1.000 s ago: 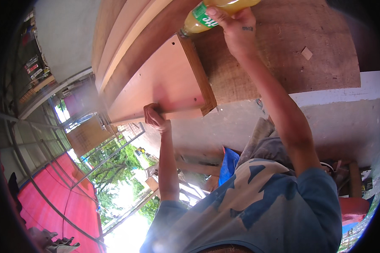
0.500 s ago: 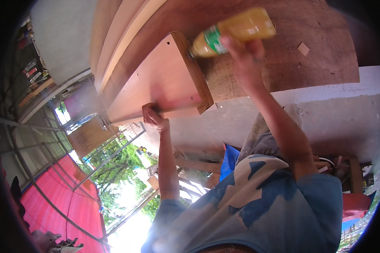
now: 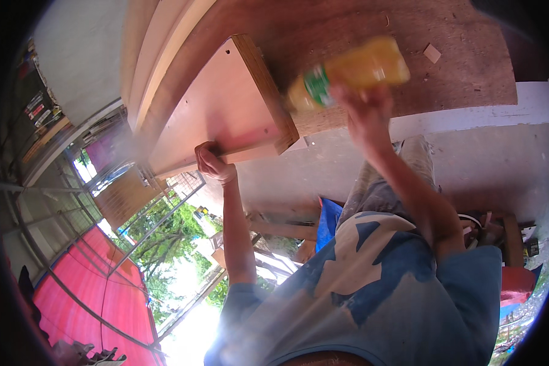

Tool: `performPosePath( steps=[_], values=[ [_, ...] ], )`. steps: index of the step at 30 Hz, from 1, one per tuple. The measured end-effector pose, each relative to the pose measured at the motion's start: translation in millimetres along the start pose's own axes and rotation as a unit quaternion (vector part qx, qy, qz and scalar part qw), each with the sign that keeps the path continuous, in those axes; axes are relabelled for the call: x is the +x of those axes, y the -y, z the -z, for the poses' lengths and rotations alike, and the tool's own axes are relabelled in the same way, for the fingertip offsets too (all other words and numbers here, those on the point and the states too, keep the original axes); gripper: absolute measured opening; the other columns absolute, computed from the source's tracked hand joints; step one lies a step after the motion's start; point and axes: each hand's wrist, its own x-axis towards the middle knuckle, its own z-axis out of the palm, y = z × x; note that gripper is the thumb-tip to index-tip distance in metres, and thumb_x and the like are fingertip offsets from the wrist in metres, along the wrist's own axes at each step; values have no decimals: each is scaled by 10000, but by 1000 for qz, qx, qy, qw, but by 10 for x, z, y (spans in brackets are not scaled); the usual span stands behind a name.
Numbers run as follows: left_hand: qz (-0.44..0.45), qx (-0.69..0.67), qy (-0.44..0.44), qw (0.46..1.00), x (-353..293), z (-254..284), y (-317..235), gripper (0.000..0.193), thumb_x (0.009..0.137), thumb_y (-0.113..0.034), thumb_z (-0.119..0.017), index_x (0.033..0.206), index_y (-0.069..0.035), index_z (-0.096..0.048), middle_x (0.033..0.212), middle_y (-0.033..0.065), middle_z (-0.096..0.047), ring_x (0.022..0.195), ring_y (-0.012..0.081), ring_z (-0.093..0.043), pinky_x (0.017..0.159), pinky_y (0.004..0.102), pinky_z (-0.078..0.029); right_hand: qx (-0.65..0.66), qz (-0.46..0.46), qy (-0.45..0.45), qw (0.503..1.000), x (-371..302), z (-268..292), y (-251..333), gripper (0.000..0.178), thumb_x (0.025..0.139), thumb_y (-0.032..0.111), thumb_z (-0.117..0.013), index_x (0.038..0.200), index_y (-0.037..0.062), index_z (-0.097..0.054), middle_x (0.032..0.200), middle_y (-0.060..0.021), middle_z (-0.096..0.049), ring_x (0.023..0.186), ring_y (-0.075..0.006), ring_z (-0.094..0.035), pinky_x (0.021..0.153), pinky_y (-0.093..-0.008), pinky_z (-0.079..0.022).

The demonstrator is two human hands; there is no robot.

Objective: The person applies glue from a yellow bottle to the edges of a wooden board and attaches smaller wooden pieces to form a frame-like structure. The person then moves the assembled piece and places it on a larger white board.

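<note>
My right hand [image 3: 367,116] is wrapped round a plastic squeeze bottle [image 3: 375,61] of yellow-orange liquid with a green label, slightly blurred by motion. The bottle lies tilted, its narrow tip pointing left at the end edge of a wooden box-like piece [image 3: 216,100]. Whether the tip touches that edge I cannot tell. The piece has a smooth pinkish face with a few dark holes and a layered plywood edge [image 3: 265,91]. My left hand [image 3: 213,161] grips its near edge, fingers curled over and partly hidden.
A brown plywood sheet [image 3: 463,79] lies beneath, with a small square wood chip [image 3: 432,53] on it. Long curved wooden strips [image 3: 165,55] stand at the far left. A pale board edge [image 3: 494,114] runs along the right. Metal bars and a pink sheet [image 3: 91,287] are at lower left.
My right hand and the bottle have shifted a little right and nearer me. The wooden piece and my left hand appear slightly farther left in view.
</note>
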Motion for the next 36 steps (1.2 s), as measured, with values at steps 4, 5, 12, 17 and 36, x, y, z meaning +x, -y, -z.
performPosePath(
  steps=[4,5,12,17,36],
  values=[
    [1,-5,2,1000,19,15,44,489,1007,-335,-355,765,-2,-619,736,115,-600,654,272,-566,623,397,-445,73,-61,-12,995,-302,56,262,220,860,70,-734,1066,16,-679,1025,-53,-710,956,-120,-654,871,-274,-508],
    [0,-4,3,1000,24,18,51,490,1007,-338,-358,766,-2,-621,734,114,-599,655,271,-567,622,395,-445,84,-67,-19,994,-302,28,268,216,863,68,-728,1066,16,-679,1022,-52,-710,962,-119,-651,875,-275,-507],
    [5,-8,-4,1000,0,-9,118,500,1025,-353,-347,780,-9,-614,689,79,-555,606,213,-491,574,357,-388,53,-43,54,996,-323,-71,379,275,854,75,-759,1099,-2,-661,1100,-87,-697,996,-138,-641,894,-292,-504],
    [-15,11,6,1000,37,-1,60,492,1008,-351,-365,783,3,-622,748,119,-600,673,289,-572,638,406,-444,57,-49,28,997,-531,98,384,306,840,31,-765,1122,-9,-653,1162,-114,-674,1044,-189,-635,907,-331,-516],
    [-69,27,5,997,42,-47,51,393,994,-254,-354,789,-18,-592,775,139,-582,676,324,-565,623,422,-446,508,-183,9,842,947,-392,1014,379,1023,307,-542,1249,2,-540,1217,-179,-627,1129,-337,-633,986,-450,-553]
  ],
)
